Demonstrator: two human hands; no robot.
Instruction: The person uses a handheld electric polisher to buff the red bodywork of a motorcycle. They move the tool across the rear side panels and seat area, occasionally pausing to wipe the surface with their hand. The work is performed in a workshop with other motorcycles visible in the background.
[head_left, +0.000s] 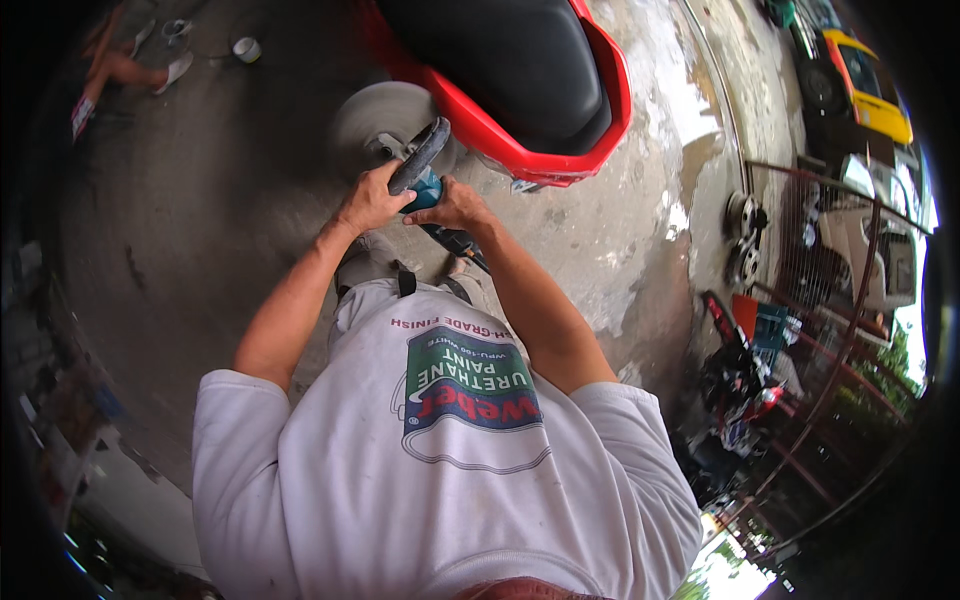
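Observation:
My left hand (371, 201) grips a teal-and-black power polisher (427, 189) beside its black loop handle (424, 154). Around the rear of the teal body, my right hand (456, 207) is closed too. The polisher's round grey pad (352, 124) looks blurred, as if spinning. It is close beside the red tail panel (551, 166) of a motorcycle; whether the two touch cannot be told. Above that panel lies the black motorcycle seat (510, 67). The tool's lower end is partly hidden by my right forearm.
Another person's legs (124, 71) are at the far left, near a small white container (246, 49) on the concrete floor (180, 195). To the right are wheel rims (742, 217), another motorcycle (739, 390) and a metal mesh fence (817, 232). A yellow vehicle (874, 86) stands beyond.

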